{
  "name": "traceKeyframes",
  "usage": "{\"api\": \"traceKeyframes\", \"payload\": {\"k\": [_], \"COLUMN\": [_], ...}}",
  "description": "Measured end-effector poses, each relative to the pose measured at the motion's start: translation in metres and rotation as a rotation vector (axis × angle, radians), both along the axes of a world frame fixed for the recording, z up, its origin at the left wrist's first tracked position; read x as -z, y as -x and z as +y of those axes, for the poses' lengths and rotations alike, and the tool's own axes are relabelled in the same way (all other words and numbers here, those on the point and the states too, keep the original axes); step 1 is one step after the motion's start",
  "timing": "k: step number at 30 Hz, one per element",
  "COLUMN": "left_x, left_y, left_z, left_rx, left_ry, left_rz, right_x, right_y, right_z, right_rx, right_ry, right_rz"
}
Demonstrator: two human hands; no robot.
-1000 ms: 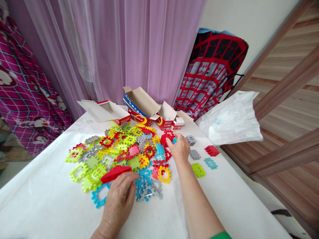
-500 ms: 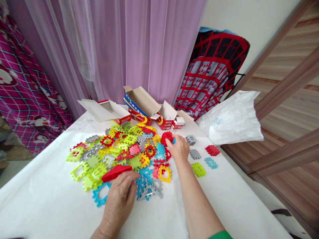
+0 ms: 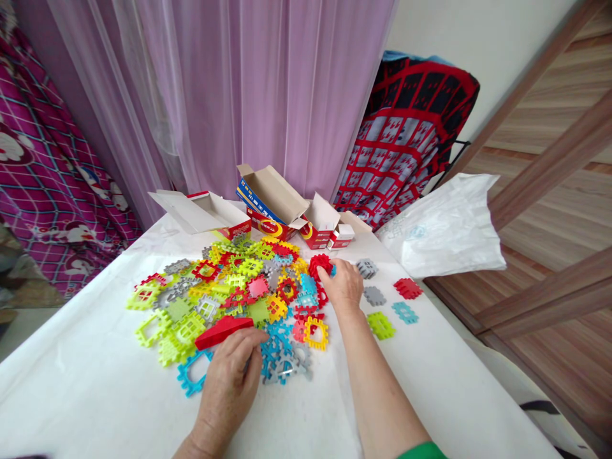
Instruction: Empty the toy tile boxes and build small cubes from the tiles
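A heap of flat toothed plastic tiles (image 3: 229, 299) in green, yellow, red, blue and grey lies on the white table (image 3: 86, 382). My left hand (image 3: 232, 376) rests at the heap's near edge, fingers curled on a long red piece (image 3: 222, 331). My right hand (image 3: 344, 285) reaches to the heap's far right, fingers pinched on a small blue tile (image 3: 333, 270) beside a red round toothed piece (image 3: 319, 262). Several single tiles lie apart to the right: grey (image 3: 373, 296), red (image 3: 408, 288), blue (image 3: 404, 312), green (image 3: 381, 326).
Open red cardboard boxes (image 3: 272, 204) stand at the table's far edge before a purple curtain. A white plastic bag (image 3: 444, 226) lies at the right rear. A red and black patterned cloth (image 3: 406, 140) hangs behind. The table's right edge drops to the floor.
Almost nothing moved. My right hand shifted very slightly at the red round piece; my left hand stays on the long red piece.
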State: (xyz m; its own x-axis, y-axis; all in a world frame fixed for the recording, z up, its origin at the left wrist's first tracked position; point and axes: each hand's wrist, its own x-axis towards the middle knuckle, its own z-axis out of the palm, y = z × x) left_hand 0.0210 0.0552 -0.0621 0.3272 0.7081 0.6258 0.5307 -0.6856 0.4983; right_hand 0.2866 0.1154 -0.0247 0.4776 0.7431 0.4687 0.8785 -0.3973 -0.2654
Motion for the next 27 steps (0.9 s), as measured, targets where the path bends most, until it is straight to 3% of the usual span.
{"api": "traceKeyframes", "payload": {"k": [9, 27], "left_x": [-0.0001, -0.0002], "left_y": [0.0003, 0.0005], "left_z": [0.0, -0.0004], "left_rx": [0.005, -0.006], "left_ry": [-0.007, -0.029], "left_rz": [0.0, 0.014], "right_x": [-0.004, 0.0012], "right_y": [0.0037, 0.0019], "right_z": [-0.0014, 0.001], "right_rx": [0.008, 0.005], "right_ry": [0.038, -0.028], "right_rz": [0.016, -0.005]}}
